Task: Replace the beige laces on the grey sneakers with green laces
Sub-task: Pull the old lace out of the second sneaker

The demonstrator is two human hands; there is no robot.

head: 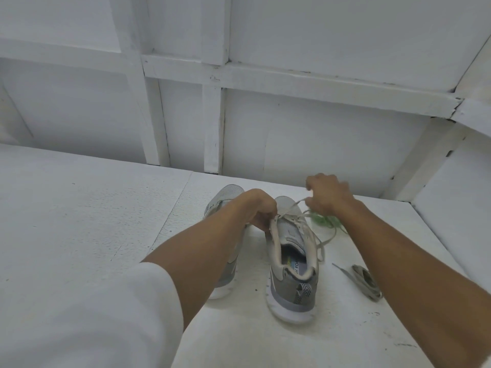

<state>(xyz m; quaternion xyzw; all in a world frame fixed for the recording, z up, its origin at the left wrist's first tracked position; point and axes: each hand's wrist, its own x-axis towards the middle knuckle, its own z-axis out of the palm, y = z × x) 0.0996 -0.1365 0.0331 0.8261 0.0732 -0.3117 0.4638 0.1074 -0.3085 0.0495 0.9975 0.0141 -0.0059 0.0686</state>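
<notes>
Centre frame, on a white painted tabletop: two grey sneakers, toes pointing to the white panelled wall. Right-hand sneaker open at the collar, printed insole showing inside, beige lace only partly threaded and trailing down its right flank. Left hand pinched shut at the eyelets near the toe, gripping the lace there; right hand raised just right of the toe, fingertips closed on a strand of the same lace, drawn taut between the two hands. Left-hand sneaker largely hidden beneath the left forearm and a white sleeve filling the lower left, its lacing impossible to make out. Green laces bunched behind the right wrist, partly covered. Loose beige lace coiled on the tabletop at right, beside the right forearm.
</notes>
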